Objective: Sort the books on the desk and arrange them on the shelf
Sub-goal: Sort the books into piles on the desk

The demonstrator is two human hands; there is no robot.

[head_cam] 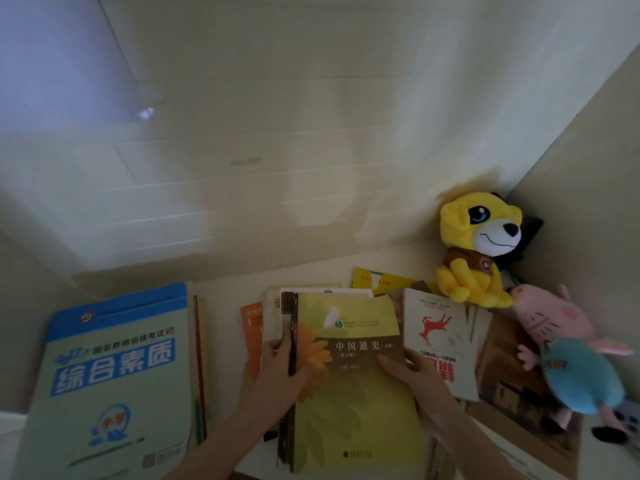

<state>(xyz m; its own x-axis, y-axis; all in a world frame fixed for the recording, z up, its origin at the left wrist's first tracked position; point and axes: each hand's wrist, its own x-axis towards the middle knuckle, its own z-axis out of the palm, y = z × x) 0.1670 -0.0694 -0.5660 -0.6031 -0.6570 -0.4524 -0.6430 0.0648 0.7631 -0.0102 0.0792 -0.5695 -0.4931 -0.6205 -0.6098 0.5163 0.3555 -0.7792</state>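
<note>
Desk: white top crowded with books, pale panelled wall behind.
Left hand: curled round the spine edge.
Right hand: pinches the opposite long edge, thumb on the cover.
Yellow-green softcover book with an orange flower: between both hands, lying on a stack of books.
Long axis: runs straight away from the grip.
Nearer hand: neither; both sit about level.
Shelf: not visible.
</note>
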